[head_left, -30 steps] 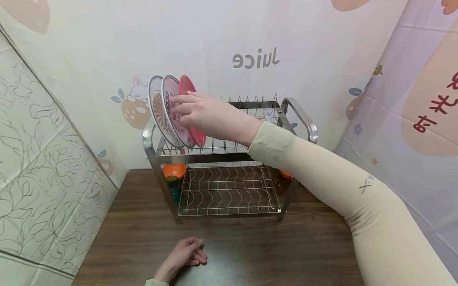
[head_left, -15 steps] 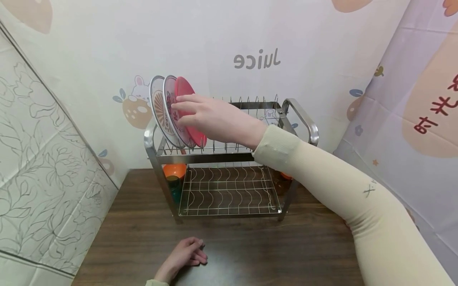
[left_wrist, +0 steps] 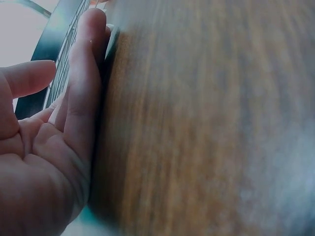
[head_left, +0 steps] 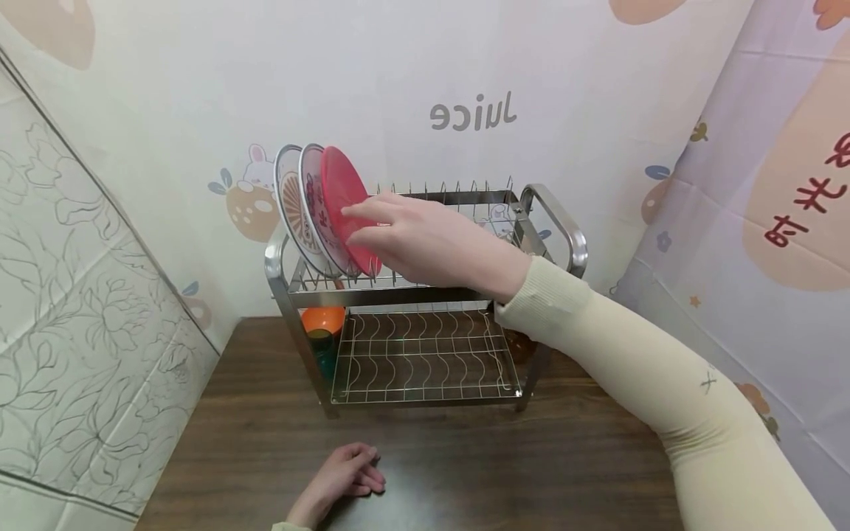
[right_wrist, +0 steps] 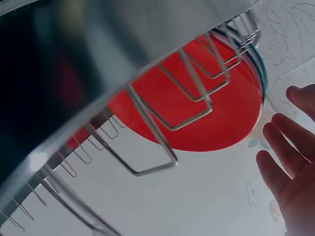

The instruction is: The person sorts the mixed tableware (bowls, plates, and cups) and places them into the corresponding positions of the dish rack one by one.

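A red plate (head_left: 340, 181) stands on edge at the left end of the upper tier of a metal dish rack (head_left: 398, 296). Left of it lean two patterned plates, a pinkish one (head_left: 319, 214) and a pale one with a fan design (head_left: 292, 193). My right hand (head_left: 432, 237) hovers over the tier just right of the red plate, fingers spread and nothing held. In the right wrist view, those fingertips (right_wrist: 275, 169) are apart from the red surface. My left hand (head_left: 341, 472) rests on its side on the table (head_left: 498, 464), holding nothing.
On the lower left of the rack sit an orange bowl (head_left: 325, 319) and a green cup (head_left: 323, 354). A brown item (head_left: 520, 346) is partly hidden at the lower right. Wire dividers run along the upper tier. Printed cloth (head_left: 199, 88) hangs behind.
My right hand has drawn back right and slightly down, away from the plates. The red plate has tilted left to lean nearer the pinkish plate. My left hand stays put.
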`<action>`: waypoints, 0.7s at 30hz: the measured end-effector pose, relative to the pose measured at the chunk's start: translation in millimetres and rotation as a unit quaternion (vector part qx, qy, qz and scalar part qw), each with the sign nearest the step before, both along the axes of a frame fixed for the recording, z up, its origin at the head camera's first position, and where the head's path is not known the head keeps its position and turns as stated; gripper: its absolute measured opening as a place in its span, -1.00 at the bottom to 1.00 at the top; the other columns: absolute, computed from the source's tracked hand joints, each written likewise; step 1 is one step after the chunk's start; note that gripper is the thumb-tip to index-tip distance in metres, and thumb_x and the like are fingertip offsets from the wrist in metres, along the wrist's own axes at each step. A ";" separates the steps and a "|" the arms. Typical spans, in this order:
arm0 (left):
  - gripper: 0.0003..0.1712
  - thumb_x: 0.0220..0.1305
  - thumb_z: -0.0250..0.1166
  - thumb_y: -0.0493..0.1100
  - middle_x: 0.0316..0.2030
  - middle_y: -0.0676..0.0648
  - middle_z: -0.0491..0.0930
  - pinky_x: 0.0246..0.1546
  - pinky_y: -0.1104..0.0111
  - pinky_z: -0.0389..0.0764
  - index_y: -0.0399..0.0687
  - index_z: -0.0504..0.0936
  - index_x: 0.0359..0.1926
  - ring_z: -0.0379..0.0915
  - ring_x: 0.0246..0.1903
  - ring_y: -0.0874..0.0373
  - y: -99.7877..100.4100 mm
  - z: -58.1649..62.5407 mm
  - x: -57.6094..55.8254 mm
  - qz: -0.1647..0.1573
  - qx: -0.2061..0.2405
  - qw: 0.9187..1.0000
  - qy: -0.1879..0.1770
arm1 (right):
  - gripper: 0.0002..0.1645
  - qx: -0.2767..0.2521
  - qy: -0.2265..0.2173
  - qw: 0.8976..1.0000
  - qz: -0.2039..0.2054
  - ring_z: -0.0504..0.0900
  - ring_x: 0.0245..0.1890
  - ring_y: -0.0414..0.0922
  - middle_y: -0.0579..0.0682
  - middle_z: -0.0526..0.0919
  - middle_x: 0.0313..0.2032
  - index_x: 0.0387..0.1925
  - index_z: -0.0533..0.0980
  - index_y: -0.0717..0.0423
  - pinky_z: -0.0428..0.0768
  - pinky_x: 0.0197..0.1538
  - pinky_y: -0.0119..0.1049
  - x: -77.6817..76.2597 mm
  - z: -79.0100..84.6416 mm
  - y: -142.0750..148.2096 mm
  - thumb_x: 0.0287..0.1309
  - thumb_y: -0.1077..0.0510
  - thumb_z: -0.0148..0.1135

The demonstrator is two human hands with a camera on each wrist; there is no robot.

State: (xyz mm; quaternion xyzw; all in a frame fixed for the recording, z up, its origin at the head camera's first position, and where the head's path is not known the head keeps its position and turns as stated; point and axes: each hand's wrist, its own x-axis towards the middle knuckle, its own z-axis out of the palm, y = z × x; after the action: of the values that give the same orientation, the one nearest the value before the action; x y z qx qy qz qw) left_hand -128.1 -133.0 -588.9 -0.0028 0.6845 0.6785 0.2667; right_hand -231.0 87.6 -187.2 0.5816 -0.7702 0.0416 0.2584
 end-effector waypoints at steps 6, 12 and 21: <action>-0.55 0.51 0.09 -0.02 -0.40 -0.19 0.70 -0.46 0.40 0.65 -0.41 0.48 0.01 0.71 -0.41 0.05 -0.2 0.1 1.6 0.002 0.000 1.000 0.007 | -0.74 -0.049 0.005 0.998 0.038 0.56 0.14 0.02 0.09 0.64 0.08 -0.07 0.65 0.13 0.49 0.24 -0.17 22.8 -10.0 20.6 0.22 0.33 0.23; -0.58 0.50 0.10 -0.02 -0.40 -0.19 0.71 -0.46 0.40 0.66 -0.37 0.50 -0.01 0.71 -0.40 0.05 -0.1 -0.9 1.7 0.002 0.000 1.000 0.004 | -0.77 -0.063 0.013 0.996 0.063 0.61 0.03 -0.01 0.09 0.68 -0.01 -0.09 0.66 0.18 0.53 0.19 -0.19 47.9 -32.7 44.6 0.20 0.31 0.28; -0.57 0.50 0.10 -0.02 -0.39 -0.18 0.71 -0.45 0.40 0.66 -0.37 0.49 0.01 0.71 -0.39 0.04 -1.5 -0.4 0.8 0.002 -0.007 1.000 -0.001 | -0.78 -0.092 -0.054 0.993 0.056 0.59 0.06 -0.06 0.01 0.65 0.02 -0.11 0.66 0.12 0.53 0.18 -0.19 61.0 -92.9 72.2 0.36 0.23 0.12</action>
State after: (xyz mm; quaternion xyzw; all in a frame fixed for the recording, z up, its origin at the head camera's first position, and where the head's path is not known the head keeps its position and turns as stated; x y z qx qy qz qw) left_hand -127.3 -134.5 -589.3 -0.0070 0.6891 0.6739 0.2662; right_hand -170.0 159.9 -280.1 0.5950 -0.7419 0.1577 0.2661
